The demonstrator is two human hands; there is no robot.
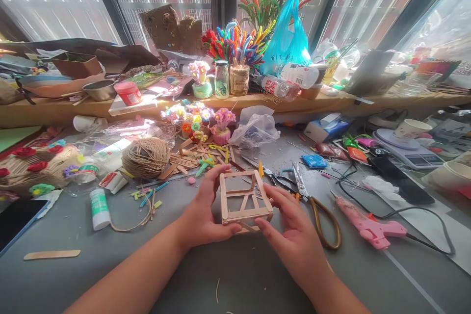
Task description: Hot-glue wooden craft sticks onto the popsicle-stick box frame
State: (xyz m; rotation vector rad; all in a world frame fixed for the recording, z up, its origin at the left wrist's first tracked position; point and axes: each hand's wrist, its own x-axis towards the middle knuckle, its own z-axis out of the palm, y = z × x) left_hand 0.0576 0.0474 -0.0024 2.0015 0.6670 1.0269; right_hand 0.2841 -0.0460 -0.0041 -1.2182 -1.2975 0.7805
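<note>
Between my two hands is a small open box frame [243, 215] built from wooden craft sticks, with crossed sticks showing inside it. My left hand [206, 211] grips its left side, thumb along the near lower edge and fingers behind the far corner. On the other side my right hand [289, 221] holds the right edge, thumb at the near corner. The underside of the frame is mostly hidden. Brass-handled scissors [326, 225] lie just right of my right hand, and a pink glue gun [371, 221] rests farther right.
A ball of twine [146, 157], a glue stick [99, 209] and a loose craft stick [52, 254] lie to the left. Behind the frame are scattered wood strips [187, 159] and pliers [281, 179]. A kitchen scale [408, 149] and a black phone [401, 180] sit at right.
</note>
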